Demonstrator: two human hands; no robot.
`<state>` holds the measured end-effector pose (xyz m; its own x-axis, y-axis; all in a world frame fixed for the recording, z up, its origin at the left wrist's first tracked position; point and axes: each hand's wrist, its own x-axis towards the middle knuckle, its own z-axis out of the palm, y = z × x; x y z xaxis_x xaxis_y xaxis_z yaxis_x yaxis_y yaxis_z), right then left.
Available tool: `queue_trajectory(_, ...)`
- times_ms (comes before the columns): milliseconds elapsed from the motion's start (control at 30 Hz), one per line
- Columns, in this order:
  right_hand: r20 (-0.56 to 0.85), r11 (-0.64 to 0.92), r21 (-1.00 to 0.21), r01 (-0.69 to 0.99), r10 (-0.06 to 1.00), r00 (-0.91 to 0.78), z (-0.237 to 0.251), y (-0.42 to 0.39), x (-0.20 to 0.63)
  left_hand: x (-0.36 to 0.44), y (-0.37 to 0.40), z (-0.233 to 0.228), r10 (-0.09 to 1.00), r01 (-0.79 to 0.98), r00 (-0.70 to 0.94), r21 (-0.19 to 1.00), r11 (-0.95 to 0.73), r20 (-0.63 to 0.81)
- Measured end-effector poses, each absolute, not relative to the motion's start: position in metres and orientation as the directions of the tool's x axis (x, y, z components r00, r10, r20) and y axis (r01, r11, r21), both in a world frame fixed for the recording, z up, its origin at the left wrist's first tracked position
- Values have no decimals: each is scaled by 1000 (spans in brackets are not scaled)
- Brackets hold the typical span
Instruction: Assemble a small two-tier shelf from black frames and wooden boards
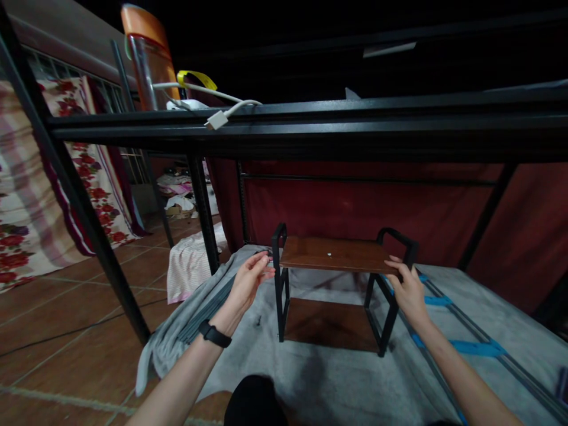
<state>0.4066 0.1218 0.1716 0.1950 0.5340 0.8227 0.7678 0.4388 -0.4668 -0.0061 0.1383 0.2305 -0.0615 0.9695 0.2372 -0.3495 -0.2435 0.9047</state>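
Note:
A small two-tier shelf (335, 253) with brown boards and black metal side frames stands upright on a grey blanket. My left hand (251, 278), with a black band on the wrist, is beside its left frame. Thumb and fingers are pinched together there; a tiny item shows at the fingertips, too small to name. At the opposite end, my right hand (406, 288) grips the shelf where the upper board meets the right frame, fingertips resting on the board's edge. The lower board (331, 324) lies between the frames. A small white spot shows on the upper board.
A black metal bed frame (310, 124) crosses overhead, with a white cable (217, 120) and an orange-capped bottle (151, 59) on it. Dark rails with blue pieces (477, 348) lie at right on the grey blanket (337, 384). A red curtain (355, 207) hangs behind.

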Motion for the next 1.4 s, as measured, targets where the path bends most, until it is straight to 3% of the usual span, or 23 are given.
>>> queue_trajectory(167,827,467,-469,750,530,188,171,124,405,-3,143,226,947,-235,-115,918,-319,299)
queue_trajectory(300,826,461,-474,750,528,197,171,124,409,-2,140,226,965,-351,-23,902,-253,261)
queue_trajectory(400,825,461,-473,750,532,193,172,123,411,0,139,227,975,-342,-62,913,-223,215)
queue_trajectory(567,823,462,-481,745,531,202,172,121,412,2,140,227,939,-274,-37,900,-339,342)
queue_trajectory(733,820,447,-481,754,534,206,173,119,413,3,139,228,967,-312,-51,916,-251,248)
queue_trajectory(867,821,452,-472,757,538,191,173,120,411,5,140,226,935,-231,-66,907,-353,347)
queue_trajectory(933,822,449,-471,759,536,193,173,120,412,4,138,225,930,-272,-42,892,-361,364)
queue_trajectory(1100,815,436,-471,767,548,189,172,121,413,3,138,225,967,-338,-32,908,-247,252)
queue_trajectory(1267,824,450,-469,760,532,194,171,122,413,5,140,224,924,-261,-72,887,-382,377)
queue_trajectory(1400,826,435,-459,774,530,192,171,120,416,4,139,220,955,-356,-22,891,-283,294)
